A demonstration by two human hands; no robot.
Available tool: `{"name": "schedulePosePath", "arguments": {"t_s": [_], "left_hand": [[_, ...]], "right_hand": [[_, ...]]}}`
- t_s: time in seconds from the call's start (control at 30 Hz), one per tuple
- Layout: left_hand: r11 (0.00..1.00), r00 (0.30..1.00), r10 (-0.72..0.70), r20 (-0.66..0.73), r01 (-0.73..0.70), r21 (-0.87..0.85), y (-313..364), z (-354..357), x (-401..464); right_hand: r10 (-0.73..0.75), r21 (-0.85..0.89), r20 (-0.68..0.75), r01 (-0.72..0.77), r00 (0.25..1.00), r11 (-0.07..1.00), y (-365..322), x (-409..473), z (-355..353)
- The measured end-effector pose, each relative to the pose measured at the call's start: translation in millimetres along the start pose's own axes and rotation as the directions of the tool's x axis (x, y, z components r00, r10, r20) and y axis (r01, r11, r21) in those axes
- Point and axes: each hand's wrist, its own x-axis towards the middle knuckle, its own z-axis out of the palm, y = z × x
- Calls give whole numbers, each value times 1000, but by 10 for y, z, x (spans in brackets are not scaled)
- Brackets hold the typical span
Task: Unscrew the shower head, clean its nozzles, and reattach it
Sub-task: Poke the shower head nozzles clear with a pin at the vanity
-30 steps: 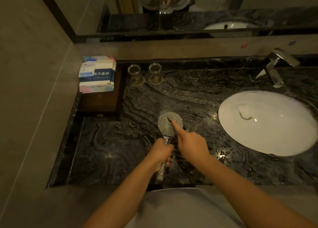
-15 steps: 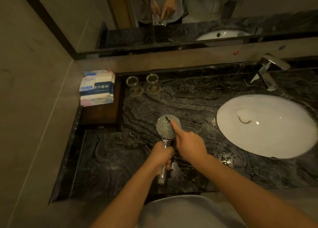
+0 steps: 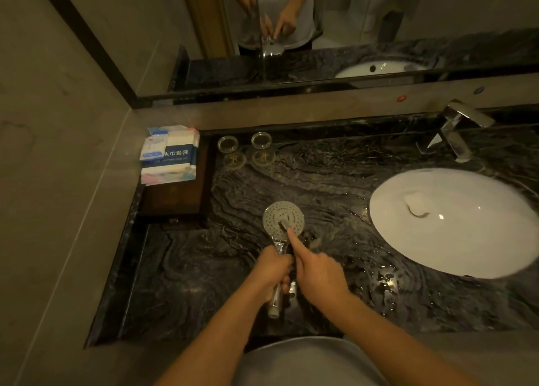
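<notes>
Shower head point(image 3: 282, 221) is gripped by left hand point(image 3: 269, 272), nozzles scrubbed with brush point(image 3: 283, 225) pinched in right hand point(image 3: 316, 272); wet handle could slip.

- Setting: bathroom, probably a hotel one.
- Dark veined marble table point(image 3: 320, 181) with an oval white sink point(image 3: 466, 239) set under it.
- Chrome faucet point(image 3: 458, 129) behind the sink.
- Wide wall mirror point(image 3: 350, 21) above; it reflects a toilet and a glass partition.
- Two upturned glasses point(image 3: 248, 149) on coasters.
- Wrapped towel set point(image 3: 170, 155) on a wooden tray point(image 3: 175, 199) at the tiled wall.
</notes>
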Motion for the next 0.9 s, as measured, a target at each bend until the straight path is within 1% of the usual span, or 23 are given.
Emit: {"name": "schedulePosePath", "arguments": {"t_s": [0.1, 0.2, 0.3, 0.37, 0.43, 0.53, 0.67, 0.73, 0.83, 0.9], "left_hand": [[1000, 1000, -2, 19, 2, 20, -51, 45, -26], [1000, 1000, 11, 12, -11, 21, -12, 36, -2], [1000, 1000, -11, -1, 11, -10, 40, -47, 32], [1000, 1000, -18, -5, 18, 0, 28, -70, 7], [1000, 1000, -15, 3, 15, 26, -21, -41, -35], [999, 999, -14, 31, 13, 38, -54, 8, -60], [1000, 1000, -7, -17, 7, -12, 37, -102, 29], [1000, 999, 5, -36, -5, 9, 42, -161, 48], [996, 1000, 18, -19, -16, 92, -2, -150, 35], [994, 1000, 27, 2, -27, 103, -20, -127, 34]], "right_hand": [[45, -17, -70, -47, 997, 999, 42, 273, -106], [52, -23, -80, -54, 995, 998, 19, 374, -211], [-14, -30, -34, 13, 999, 999, -39, 163, -93], [-26, -37, -12, 25, 1000, 999, -39, 105, -21], [-19, -46, -31, 18, 999, 999, -11, 225, -40], [-34, -109, -27, 31, 999, 994, -14, 400, -171], [-87, -137, 12, 88, 996, 987, -7, 195, -100], [-98, -137, 23, 100, 995, 985, 5, 81, -22], [-79, -128, -33, 74, 996, 989, 42, 245, -59], [-62, -125, -68, 54, 996, 991, 39, 399, -152]]}}
